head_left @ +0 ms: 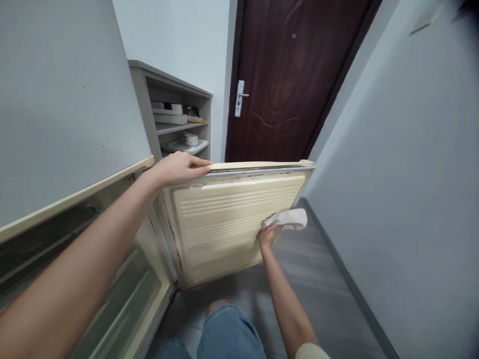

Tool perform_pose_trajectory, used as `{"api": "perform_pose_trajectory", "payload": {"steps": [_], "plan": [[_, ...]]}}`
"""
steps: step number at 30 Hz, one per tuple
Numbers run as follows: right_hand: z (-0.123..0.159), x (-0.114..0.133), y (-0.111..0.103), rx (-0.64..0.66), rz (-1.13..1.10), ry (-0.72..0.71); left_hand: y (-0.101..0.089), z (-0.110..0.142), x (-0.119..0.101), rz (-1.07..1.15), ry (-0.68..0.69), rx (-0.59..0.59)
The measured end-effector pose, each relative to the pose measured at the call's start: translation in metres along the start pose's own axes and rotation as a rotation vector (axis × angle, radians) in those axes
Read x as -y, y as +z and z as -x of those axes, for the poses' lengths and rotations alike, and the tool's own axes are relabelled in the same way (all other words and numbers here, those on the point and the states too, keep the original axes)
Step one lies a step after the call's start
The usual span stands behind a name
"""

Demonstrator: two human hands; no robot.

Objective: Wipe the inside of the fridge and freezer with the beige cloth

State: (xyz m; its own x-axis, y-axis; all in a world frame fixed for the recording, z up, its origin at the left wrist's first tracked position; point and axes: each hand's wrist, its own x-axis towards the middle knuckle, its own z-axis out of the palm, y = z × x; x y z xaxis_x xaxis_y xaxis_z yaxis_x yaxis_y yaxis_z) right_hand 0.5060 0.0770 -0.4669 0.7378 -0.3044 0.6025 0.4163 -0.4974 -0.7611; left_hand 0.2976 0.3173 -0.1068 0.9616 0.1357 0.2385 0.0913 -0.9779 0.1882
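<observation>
A cream refrigerator door (224,214) stands swung out, its ribbed inner panel facing me and dark stains along its gasket. Over its top edge, near the hinge side, lies my left hand (181,167), fingers stretched out and resting on the edge. My right hand (270,234) is at the door's outer side edge, closed on a white cloth (288,218) that touches the panel and sticks out past the edge. To the left, the refrigerator compartment (130,294) shows clear drawers or shelves, partly hidden by my left forearm.
Behind the door stands a grey shelf unit (175,82) holding a white box (168,117) and a white cup (192,139) on a tray. A dark red door (277,75) is at the back. A wall (404,174) rises on the right, above grey floor (314,269).
</observation>
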Motion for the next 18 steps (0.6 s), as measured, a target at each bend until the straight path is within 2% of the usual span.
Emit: {"api": "perform_pose_trajectory", "payload": {"steps": [2,4,6,8,10,13,15,18], "plan": [[-0.005,-0.006,0.004,-0.056,-0.027,0.083,0.0,0.0,0.0,-0.001,-0.007,0.001],[0.008,-0.004,0.011,-0.08,-0.052,0.122,0.0,0.0,-0.001,0.007,-0.008,0.006],[0.038,0.002,0.021,-0.072,-0.069,0.118,-0.001,0.0,-0.002,0.008,-0.008,0.009],[0.081,0.012,0.033,-0.022,-0.076,0.076,-0.001,0.001,-0.003,-0.004,-0.011,0.002],[0.129,0.025,0.044,0.107,-0.071,-0.071,-0.001,0.001,-0.004,-0.018,-0.021,-0.005],[0.19,0.046,0.056,0.369,-0.081,-0.415,-0.001,0.0,-0.005,-0.023,-0.034,-0.01],[0.217,0.059,0.06,0.503,-0.1,-0.628,-0.001,-0.001,-0.005,-0.021,-0.049,-0.014],[0.234,0.075,0.06,0.727,-0.083,-0.936,-0.001,-0.001,-0.005,-0.012,-0.072,-0.02]]}}
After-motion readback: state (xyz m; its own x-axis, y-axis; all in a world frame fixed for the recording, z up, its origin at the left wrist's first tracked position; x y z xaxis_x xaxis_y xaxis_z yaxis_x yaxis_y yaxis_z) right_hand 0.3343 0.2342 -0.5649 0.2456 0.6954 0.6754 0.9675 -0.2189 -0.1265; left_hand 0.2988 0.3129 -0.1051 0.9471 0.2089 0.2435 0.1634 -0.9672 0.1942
